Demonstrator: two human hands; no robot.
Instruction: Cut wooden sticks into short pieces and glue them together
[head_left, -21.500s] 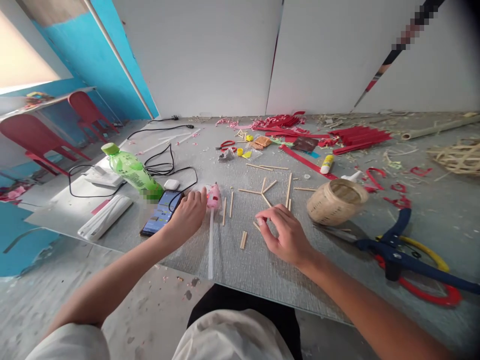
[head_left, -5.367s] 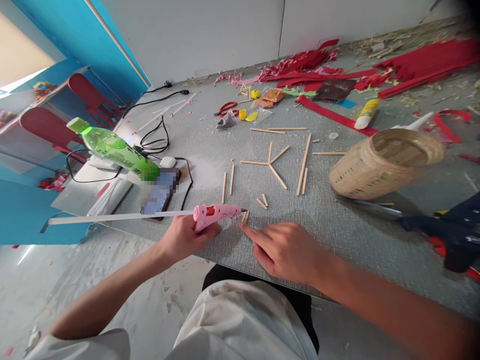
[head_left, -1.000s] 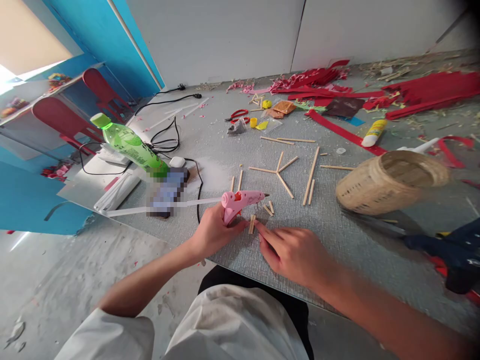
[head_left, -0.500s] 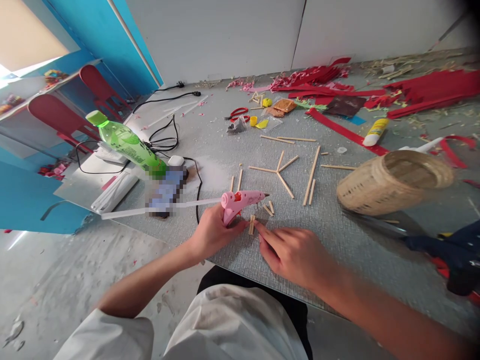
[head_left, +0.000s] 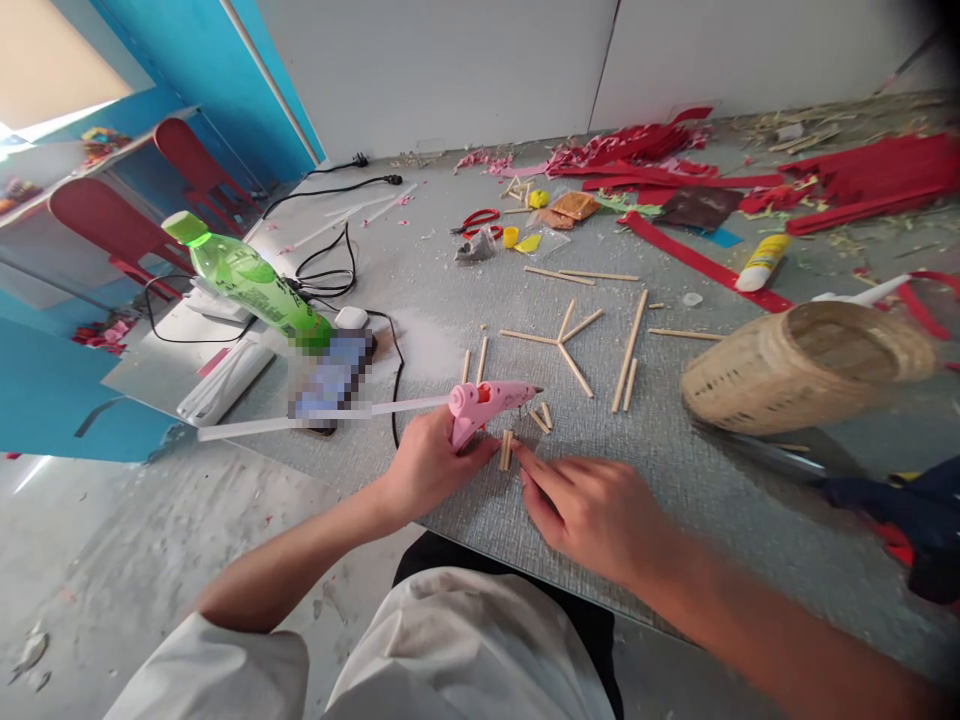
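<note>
My left hand (head_left: 426,462) is wrapped round the grip of a pink glue gun (head_left: 487,402), whose nozzle points right and whose long clear glue stick sticks out to the left. Between my hands, short wooden sticks (head_left: 506,450) lie side by side near the table's front edge. My left thumb is near their left side. The index fingertip of my right hand (head_left: 592,505) is at their right side, its other fingers curled under. Just behind them lie two more short sticks (head_left: 540,418). Farther back, several sticks form a branching shape (head_left: 561,342).
A wooden jar-shaped container (head_left: 742,375) lies at the right, near a dark blue and red item (head_left: 900,510). At the left are a green bottle (head_left: 255,285), a phone (head_left: 337,375) and black cables. Scissors (head_left: 480,220), a glue tube (head_left: 763,263) and red strips (head_left: 697,260) lie farther back.
The view has shifted slightly, so objects at the right appear a little farther right. Both hands hold nearly the same pose around the short sticks.
</note>
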